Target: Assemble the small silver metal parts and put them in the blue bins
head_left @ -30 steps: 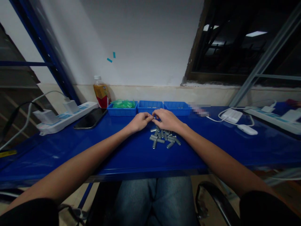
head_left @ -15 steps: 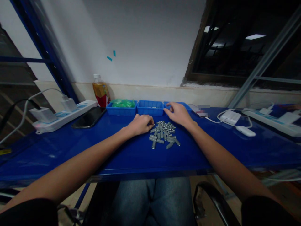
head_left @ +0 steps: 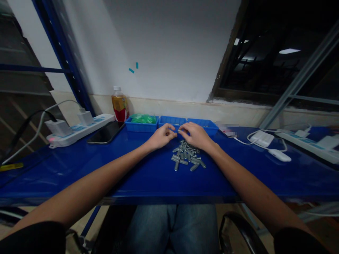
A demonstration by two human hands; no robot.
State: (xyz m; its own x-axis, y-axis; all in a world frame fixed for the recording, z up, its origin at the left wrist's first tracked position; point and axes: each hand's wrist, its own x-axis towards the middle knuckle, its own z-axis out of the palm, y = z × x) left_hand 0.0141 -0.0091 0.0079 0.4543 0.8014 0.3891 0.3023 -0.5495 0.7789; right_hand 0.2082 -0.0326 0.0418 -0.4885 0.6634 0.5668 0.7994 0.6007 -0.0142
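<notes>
A pile of small grey metal cylinders and screw-like pieces (head_left: 186, 155) lies on the blue table in front of me. At the pile's far left edge is my left hand (head_left: 162, 137), its fingers curled toward the thumb; whatever they may hold is too small to make out. My right hand (head_left: 196, 135) hovers over the far side of the pile and covers part of it. Its thumb and forefinger pinch around a tiny pale piece that I cannot identify. The two hands' fingertips face each other, a small gap apart, just before the middle blue bin (head_left: 172, 121).
A left blue bin (head_left: 141, 127) holds green plastic pieces; a right blue bin (head_left: 212, 129) stands beyond my right hand. A bottle (head_left: 119, 106), a phone (head_left: 106, 133) and a power strip (head_left: 79, 130) are at left. Cabled white chargers (head_left: 261, 139) lie at right.
My right hand has come from the right bin back toward my left hand, its fingertips now pinched. My left hand has lifted slightly and turned toward it. The view has shifted a little.
</notes>
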